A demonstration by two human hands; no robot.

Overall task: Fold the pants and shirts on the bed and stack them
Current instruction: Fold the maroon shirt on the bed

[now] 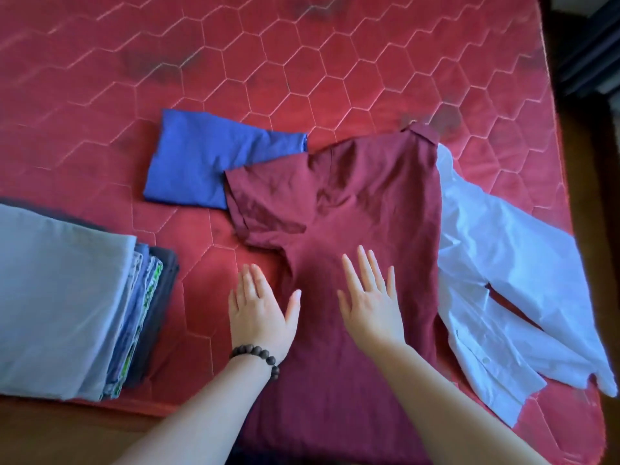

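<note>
A maroon short-sleeved shirt (369, 209) lies flat on the red quilted bed (302, 62), collar away from me, its right half folded over so one sleeve sticks out to the left. My right hand (369, 297) lies flat with spread fingers on the shirt's body. My left hand (261, 307), with a bead bracelet on the wrist, lies flat at the shirt's left edge, partly on the mattress. A white long-sleeved shirt (503, 263) lies unfolded to the right, partly under the maroon one. A folded blue garment (208, 159) sits behind, to the left.
A stack of folded clothes (67, 297), grey on top, stands at the near left of the bed. The bed's right edge (570, 196) borders a wooden floor and dark furniture. The far part of the mattress is bare.
</note>
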